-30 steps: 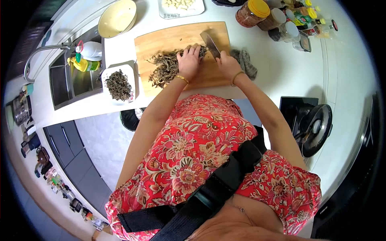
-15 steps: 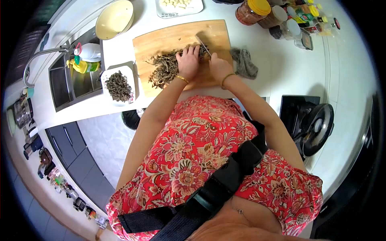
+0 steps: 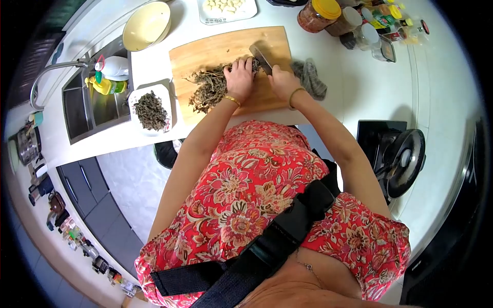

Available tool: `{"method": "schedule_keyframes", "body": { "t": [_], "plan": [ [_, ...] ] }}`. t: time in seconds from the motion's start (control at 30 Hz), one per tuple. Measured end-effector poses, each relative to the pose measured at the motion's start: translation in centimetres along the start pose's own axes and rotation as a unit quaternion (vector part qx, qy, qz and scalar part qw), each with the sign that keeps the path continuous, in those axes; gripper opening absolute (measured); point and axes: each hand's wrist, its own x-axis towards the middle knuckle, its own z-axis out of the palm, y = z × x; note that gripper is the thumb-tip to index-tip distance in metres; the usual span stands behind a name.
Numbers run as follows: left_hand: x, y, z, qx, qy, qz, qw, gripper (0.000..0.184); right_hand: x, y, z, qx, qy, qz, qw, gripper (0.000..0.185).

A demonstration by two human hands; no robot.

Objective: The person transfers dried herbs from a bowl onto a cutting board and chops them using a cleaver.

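My left hand (image 3: 240,81) presses down with bent fingers on a pile of dark, stringy dried greens (image 3: 208,90), gripping its right end. Those greens spread across the left half of a wooden cutting board (image 3: 200,55). In my right hand (image 3: 283,83) is the handle of a kitchen knife (image 3: 262,59). Its broad blade points away from me, tilted so that its flat side shows, just right of the greens. A few small dark scraps lie on the board near the blade. The handle itself is mostly hidden by my fingers.
Left of the board stands a white dish (image 3: 167,97) of chopped dark greens, beside the sink (image 3: 77,110). A yellow bowl (image 3: 146,25) and a plate of pale pieces (image 3: 226,19) sit behind. A grey cloth (image 3: 310,79), jars (image 3: 318,15) and a lidded pan (image 3: 404,163) are rightward.
My right hand has shifted slightly right, and the knife blade has tilted, showing more of its flat side. My left hand stays on the greens.
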Motion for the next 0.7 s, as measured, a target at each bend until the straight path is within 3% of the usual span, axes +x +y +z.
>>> {"method": "schedule_keyframes", "body": {
  "t": [0.3, 0.4, 0.5, 0.7],
  "plan": [
    [-0.1, -0.2, 0.1, 0.062, 0.005, 0.027, 0.998, 0.049, 0.9, 1.1, 2.8, 0.001, 0.057, 0.019, 0.998, 0.019],
    [0.1, -0.1, 0.4, 0.039, -0.004, 0.001, 0.999, 0.048, 1.0, 1.6, 2.0, 0.014, 0.081, -0.022, 0.996, 0.024],
    [0.1, -0.1, 0.6, 0.055, -0.011, -0.001, 0.998, 0.049, 0.4, 0.8, 0.7, 0.028, 0.069, -0.012, 0.997, 0.029],
    [0.1, -0.3, 0.5, 0.048, -0.014, 0.013, 0.999, 0.049, 0.8, 0.2, 0.1, -0.007, -0.001, -0.024, 1.0, 0.023]
  ]
}}
